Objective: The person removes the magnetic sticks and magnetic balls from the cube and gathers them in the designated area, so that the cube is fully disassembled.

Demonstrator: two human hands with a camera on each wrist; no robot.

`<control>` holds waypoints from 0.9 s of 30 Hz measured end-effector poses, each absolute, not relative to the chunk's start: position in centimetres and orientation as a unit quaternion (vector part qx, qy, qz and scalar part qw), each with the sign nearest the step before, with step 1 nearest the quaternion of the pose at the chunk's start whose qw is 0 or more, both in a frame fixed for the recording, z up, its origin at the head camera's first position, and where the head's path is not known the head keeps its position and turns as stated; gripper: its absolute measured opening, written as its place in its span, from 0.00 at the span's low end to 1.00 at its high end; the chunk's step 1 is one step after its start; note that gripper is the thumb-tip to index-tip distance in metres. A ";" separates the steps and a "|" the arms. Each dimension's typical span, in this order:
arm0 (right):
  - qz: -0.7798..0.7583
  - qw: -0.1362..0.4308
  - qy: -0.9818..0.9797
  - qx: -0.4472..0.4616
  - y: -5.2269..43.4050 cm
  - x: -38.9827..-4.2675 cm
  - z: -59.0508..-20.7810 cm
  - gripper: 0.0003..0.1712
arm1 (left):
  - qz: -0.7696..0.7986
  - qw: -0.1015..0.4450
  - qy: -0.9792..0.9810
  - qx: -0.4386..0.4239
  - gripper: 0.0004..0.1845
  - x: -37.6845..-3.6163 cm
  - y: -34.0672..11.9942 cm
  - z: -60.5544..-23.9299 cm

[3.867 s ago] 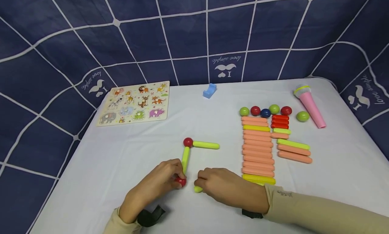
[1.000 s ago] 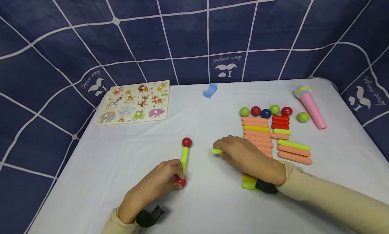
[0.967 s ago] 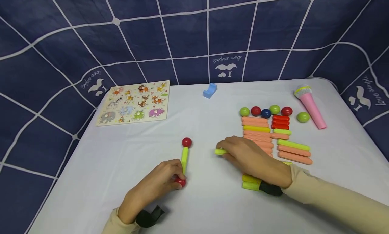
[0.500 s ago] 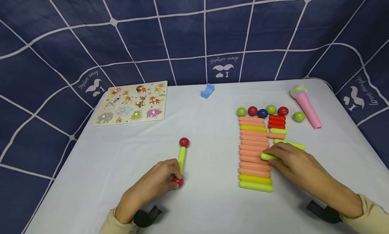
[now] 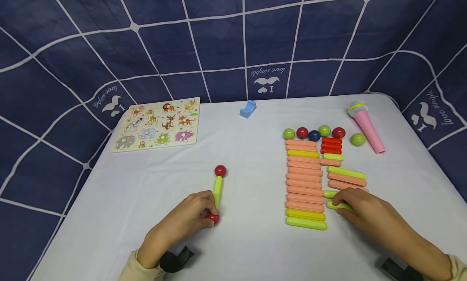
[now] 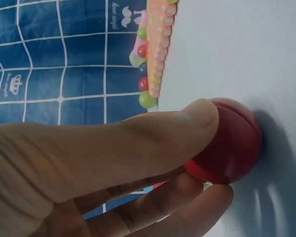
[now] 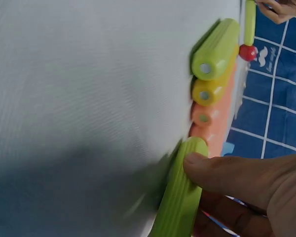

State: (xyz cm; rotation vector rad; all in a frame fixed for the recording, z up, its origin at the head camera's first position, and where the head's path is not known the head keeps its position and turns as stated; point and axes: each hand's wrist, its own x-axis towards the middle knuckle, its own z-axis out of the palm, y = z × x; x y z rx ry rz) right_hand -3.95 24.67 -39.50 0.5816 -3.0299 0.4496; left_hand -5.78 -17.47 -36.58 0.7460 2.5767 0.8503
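My left hand [image 5: 184, 221] grips a red ball [image 5: 213, 218] resting on the white table. In the left wrist view, thumb and fingers close round this ball [image 6: 232, 145]. A lime-green stick [image 5: 217, 189] runs from it to a second red ball [image 5: 220, 170]. On the right, my right hand [image 5: 372, 214] pinches another lime-green stick [image 5: 333, 205], low over the tabletop. Just beyond it lies a similar green stick [image 5: 330, 194], partly hidden by the fingers. The right wrist view shows my thumb on the held stick [image 7: 180, 190]; nearby stick ends carry metal discs.
A column of salmon, yellow and green sticks [image 5: 305, 178] lies left of my right hand. Several balls [image 5: 314, 135] line its far end. A pink toy microphone [image 5: 369, 127], a blue curved block [image 5: 248, 109] and an animal puzzle board [image 5: 158, 125] sit farther back.
The green stick beside the far red ball has left that spot. My right hand has moved right with green sticks; one now lies by the column. The left hand stays on its ball.
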 end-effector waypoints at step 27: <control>0.179 0.113 -0.950 0.231 22.3 -4.5 -38.9 0.18 | 0.251 0.138 0.912 0.295 0.13 -9.9 -17.6 -33.4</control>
